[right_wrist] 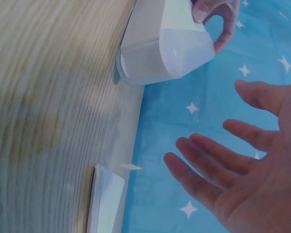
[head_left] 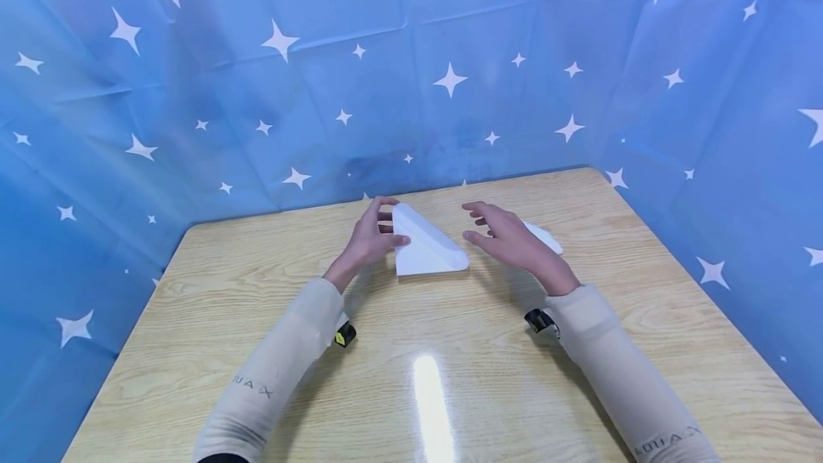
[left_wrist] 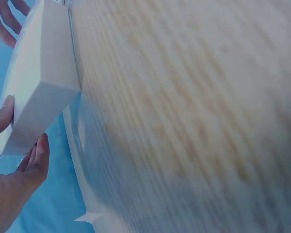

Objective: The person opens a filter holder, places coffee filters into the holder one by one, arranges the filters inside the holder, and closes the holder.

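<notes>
My left hand (head_left: 368, 240) grips a white, triangular, wedge-like box (head_left: 424, 243) by its left side, with the thumb on the near top face and the fingers behind. In the left wrist view the box (left_wrist: 58, 63) shows flat, plain white side walls. A rounded tip with a glossy, translucent-looking band (right_wrist: 186, 51) faces the right wrist view. Whether the box's underside touches the table cannot be told. My right hand (right_wrist: 242, 174) is held to the right of the box, apart from it, fingers spread and holding nothing.
A second white piece (head_left: 545, 237), low and flat-sided, lies on the wooden table (head_left: 476, 349) behind my right hand, partly hidden by it. A blue curtain (head_left: 386, 91) with white stars stands along the table's back and sides. Small dark devices sit at both wrists.
</notes>
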A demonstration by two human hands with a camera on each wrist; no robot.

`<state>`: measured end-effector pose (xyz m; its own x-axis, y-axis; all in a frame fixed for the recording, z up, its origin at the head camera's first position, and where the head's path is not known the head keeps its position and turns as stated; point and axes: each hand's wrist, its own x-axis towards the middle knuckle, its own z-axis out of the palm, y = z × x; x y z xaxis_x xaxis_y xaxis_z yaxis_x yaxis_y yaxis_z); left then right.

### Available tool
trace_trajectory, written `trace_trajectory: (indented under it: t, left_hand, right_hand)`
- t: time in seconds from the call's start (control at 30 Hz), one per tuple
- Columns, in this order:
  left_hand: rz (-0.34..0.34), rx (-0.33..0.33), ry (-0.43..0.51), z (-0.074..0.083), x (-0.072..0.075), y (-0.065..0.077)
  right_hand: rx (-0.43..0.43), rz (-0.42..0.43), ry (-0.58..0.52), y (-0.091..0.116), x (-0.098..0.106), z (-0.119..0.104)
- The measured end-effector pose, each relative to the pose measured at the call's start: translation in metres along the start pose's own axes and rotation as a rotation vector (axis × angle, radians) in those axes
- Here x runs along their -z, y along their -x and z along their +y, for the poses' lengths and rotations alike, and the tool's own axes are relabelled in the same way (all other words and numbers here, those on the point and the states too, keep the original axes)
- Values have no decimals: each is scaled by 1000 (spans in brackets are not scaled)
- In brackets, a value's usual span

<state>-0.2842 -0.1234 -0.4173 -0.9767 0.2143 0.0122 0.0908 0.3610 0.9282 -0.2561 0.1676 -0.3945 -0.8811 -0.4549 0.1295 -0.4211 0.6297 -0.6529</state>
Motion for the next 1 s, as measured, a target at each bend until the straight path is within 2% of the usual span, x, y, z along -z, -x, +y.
trace_trajectory:
  t: [0.17, 0.4, 0.67, 1.0]
  left_hand:
    - [-1, -36, -29, 2, -1, 2]
    - [22, -51, -108, 3, -2, 6]
    - [12, -105, -168, 9, 2, 13]
    - [0, -88, -160, 12, 1, 18]
  right_hand:
    - [3, -10, -6, 0, -1, -2]
    - [6, -4, -10, -2, -1, -3]
    - [27, -1, -11, -4, -2, -7]
    - [35, -32, -19, -6, -7, -17]
